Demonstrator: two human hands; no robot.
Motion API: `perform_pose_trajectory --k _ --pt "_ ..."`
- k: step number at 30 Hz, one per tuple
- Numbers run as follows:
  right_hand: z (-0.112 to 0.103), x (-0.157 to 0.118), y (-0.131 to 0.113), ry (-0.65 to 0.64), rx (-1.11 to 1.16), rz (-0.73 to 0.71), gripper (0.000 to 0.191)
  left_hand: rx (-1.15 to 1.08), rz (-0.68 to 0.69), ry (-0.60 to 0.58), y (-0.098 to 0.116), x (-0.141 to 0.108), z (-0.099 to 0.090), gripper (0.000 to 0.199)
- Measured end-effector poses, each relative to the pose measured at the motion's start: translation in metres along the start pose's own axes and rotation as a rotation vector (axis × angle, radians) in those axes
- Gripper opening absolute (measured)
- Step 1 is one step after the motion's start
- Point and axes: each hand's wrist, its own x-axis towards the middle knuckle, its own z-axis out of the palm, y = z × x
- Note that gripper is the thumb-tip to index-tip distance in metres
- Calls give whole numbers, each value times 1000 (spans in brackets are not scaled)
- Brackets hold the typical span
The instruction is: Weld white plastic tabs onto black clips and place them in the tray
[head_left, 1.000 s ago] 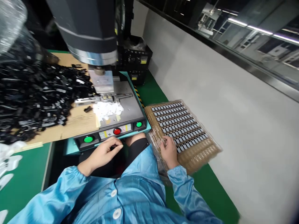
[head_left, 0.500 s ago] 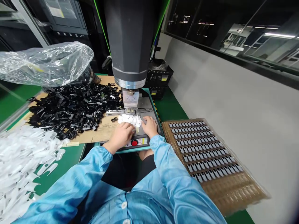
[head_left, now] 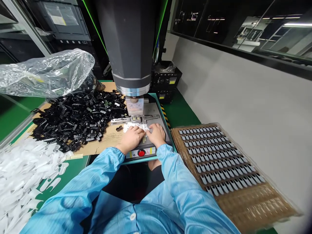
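Note:
A small heap of white plastic pieces (head_left: 128, 125) lies on the machine's metal plate, just in front of the fixture (head_left: 136, 119). My left hand (head_left: 131, 139) is over the near side of this heap, its fingers bent and pressed together on a white piece. Close beside it on the right, my right hand (head_left: 156, 135) pinches at the heap's right end, where a white piece shows by the thumb and fingertips. The two hands nearly meet, and their fingers partly hide the pieces. Above the fixture stands the machine's pale metal head (head_left: 135, 105), apart from my hands.
Black plastic clips (head_left: 78, 117) are piled on cardboard at the left, with white pieces (head_left: 21, 175) nearer me. A clear plastic bag (head_left: 53, 73) lies behind. A red button (head_left: 141, 153) sits on the machine's front. Right of it, a brown tray (head_left: 258, 204) holds rows of grey-and-black parts.
My left hand has moved right, closer to my right hand and farther over the white pieces. The right hand's fingers have drawn in at the heap. The view has shifted slightly.

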Motion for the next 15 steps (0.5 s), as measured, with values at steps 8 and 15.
perform_pose_trajectory --k 8,15 --pt "-2 -1 1 11 39 -8 9 -78 -17 112 -6 -20 2 35" --pt "-6 -2 8 -22 137 -23 10 -344 -133 295 -43 -31 -4 32"
